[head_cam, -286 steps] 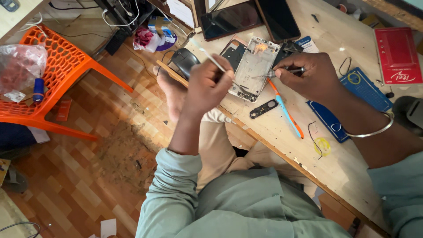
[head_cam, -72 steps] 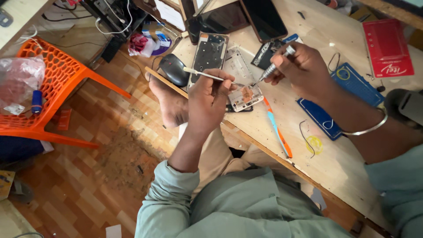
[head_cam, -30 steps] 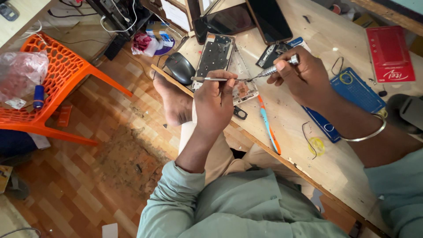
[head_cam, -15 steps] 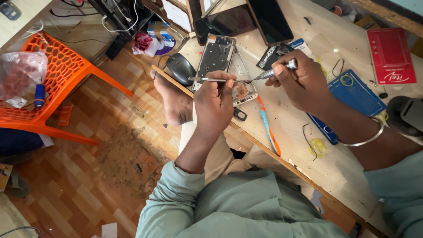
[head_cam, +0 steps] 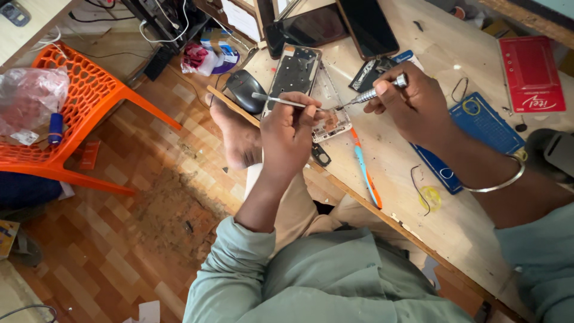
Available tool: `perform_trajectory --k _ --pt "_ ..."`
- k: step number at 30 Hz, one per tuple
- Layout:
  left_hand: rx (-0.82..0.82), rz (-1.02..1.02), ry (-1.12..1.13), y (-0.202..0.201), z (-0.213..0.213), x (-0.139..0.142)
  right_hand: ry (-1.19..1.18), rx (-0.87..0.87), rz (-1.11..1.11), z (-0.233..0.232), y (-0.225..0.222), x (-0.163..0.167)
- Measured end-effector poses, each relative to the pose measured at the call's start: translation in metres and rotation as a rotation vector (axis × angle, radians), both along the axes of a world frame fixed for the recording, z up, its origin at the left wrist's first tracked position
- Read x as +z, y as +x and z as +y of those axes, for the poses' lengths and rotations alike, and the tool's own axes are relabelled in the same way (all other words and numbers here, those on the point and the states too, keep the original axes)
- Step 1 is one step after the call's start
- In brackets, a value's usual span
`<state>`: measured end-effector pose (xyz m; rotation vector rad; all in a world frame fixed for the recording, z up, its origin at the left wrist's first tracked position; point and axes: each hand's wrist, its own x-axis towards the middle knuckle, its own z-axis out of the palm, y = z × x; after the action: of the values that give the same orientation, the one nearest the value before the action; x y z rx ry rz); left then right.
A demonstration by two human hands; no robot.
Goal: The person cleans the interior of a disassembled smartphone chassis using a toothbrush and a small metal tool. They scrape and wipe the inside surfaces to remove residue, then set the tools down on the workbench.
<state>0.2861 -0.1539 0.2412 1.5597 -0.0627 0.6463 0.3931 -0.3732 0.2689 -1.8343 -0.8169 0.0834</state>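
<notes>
left hand (head_cam: 290,134) holds tweezers (head_cam: 278,100), right hand (head_cam: 412,104) a screwdriver (head_cam: 372,93) at the phone frame (head_cam: 296,69)

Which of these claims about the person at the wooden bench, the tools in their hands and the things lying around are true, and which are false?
1. The right hand holds a slim metal screwdriver. True.
2. The left hand holds a thin metal tweezer-like tool. True.
3. The orange plastic chair stands on the bench. False: it stands on the wooden floor, left of the bench.
4. The orange and blue flat pry tool is in the right hand. False: it lies on the bench.
5. The black computer mouse sits near the bench's edge. True.
</notes>
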Motion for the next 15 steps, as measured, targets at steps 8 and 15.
perform_trajectory --k 8,15 --pt "-0.155 -0.001 -0.055 -0.0016 0.0056 -0.0008 0.051 0.036 0.048 -0.0008 0.0027 -0.0037" --pt "-0.243 0.002 -0.089 -0.0022 0.0088 -0.0049 0.001 0.012 -0.004 -0.0014 0.0029 -0.0045"
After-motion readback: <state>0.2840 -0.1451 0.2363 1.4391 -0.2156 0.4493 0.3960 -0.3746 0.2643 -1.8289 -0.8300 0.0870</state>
